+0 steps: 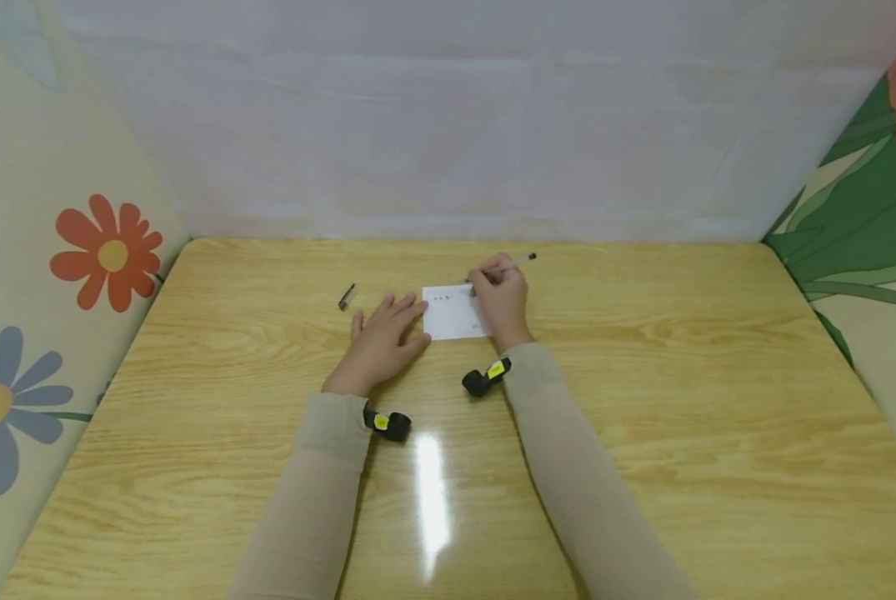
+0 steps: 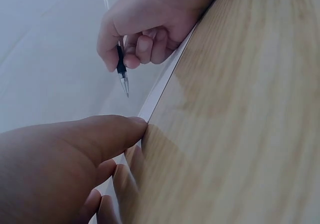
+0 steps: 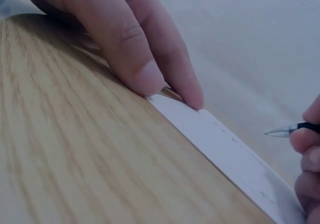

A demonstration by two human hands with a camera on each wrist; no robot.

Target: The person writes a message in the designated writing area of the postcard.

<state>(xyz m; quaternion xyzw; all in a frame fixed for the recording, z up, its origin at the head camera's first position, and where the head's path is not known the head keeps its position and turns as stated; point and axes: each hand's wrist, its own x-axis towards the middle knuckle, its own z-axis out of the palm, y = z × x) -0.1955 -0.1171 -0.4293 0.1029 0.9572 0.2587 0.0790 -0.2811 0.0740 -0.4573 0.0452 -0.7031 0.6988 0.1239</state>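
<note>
A small white sheet of paper [image 1: 451,317] lies on the wooden table, with a short row of dark handwriting near its top and a small mark at its lower right. My right hand [image 1: 503,300] pinches a pen [image 1: 518,262] with a clear barrel and black grip. In the left wrist view the tip of the pen [image 2: 123,74] points down, and the right wrist view shows it just above the paper [image 3: 220,144]. My left hand [image 1: 382,343] lies spread on the table, thumb and fingertip touching the paper's left edge.
A pen cap [image 1: 347,297] lies on the table [image 1: 267,333] to the left of the paper, beyond my left fingers. A white cloth [image 1: 417,125] hangs behind the table's far edge. Flower-painted panels stand at both sides.
</note>
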